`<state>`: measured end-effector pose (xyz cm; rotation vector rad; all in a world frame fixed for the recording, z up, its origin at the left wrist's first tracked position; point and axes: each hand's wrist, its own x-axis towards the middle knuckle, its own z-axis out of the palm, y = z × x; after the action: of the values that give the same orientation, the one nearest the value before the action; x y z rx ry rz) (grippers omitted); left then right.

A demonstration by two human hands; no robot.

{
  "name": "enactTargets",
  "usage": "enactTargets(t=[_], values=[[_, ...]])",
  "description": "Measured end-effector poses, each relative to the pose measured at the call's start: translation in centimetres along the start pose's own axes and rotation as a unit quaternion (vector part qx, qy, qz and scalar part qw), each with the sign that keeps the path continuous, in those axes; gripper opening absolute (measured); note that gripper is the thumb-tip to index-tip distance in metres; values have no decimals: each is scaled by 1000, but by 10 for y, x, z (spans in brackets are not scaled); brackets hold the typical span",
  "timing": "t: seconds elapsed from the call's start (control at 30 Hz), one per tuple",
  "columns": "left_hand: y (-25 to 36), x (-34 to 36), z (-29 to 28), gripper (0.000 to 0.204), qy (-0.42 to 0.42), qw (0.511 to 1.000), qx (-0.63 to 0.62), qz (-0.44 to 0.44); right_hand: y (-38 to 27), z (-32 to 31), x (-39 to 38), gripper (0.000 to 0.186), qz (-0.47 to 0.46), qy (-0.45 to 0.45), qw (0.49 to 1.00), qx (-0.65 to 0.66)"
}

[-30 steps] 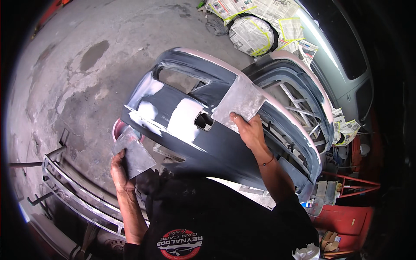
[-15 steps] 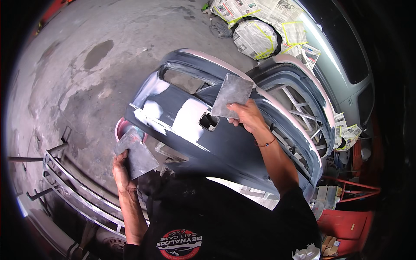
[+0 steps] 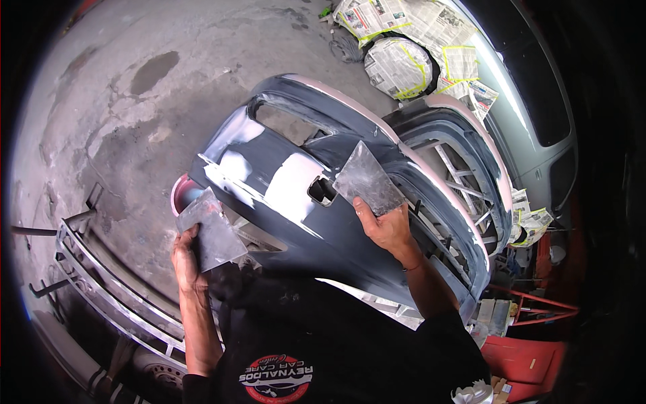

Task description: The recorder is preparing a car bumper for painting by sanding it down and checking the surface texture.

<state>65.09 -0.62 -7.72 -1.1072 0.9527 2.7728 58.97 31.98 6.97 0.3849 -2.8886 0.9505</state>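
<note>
My left hand [image 3: 187, 259] is closed on a thin, scuffed grey square sheet [image 3: 219, 239], held up at the lower left in front of a pink bucket [image 3: 180, 193]. In my right hand [image 3: 385, 232], thumb across the near corner, is a similar grey sheet [image 3: 369, 176], tilted over a car bumper [image 3: 336, 249]. The bumper is dark grey with white patches, a pale pink top strip and a small square opening beside the right-hand sheet. Whether that sheet touches the bumper I cannot tell.
Behind the bumper lies a second bumper [image 3: 498, 161]. A silver car [image 3: 552, 175] with a newspaper-masked wheel [image 3: 397, 71] stands at upper right. A metal rack [image 3: 118, 299] occupies the lower left; a red frame [image 3: 545, 303] and red panel [image 3: 521, 363] sit at lower right.
My right hand has come lower, toward my body, since half a second ago, and its sheet is turned differently. My left hand with its sheet has stayed nearly in place.
</note>
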Motion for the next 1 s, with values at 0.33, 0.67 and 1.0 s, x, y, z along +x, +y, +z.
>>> enactTargets(t=[0.33,0.67,1.0], values=[[-7,5,-5,26,14,1000,16,-4,10,5,1,11,-15,26,999,-31],[-8,3,-3,28,0,1000,-7,-3,7,17,-1,7,-160,64,975,-138],[-10,6,-11,28,11,1000,4,-6,11,15,5,7,-124,67,988,-68]])
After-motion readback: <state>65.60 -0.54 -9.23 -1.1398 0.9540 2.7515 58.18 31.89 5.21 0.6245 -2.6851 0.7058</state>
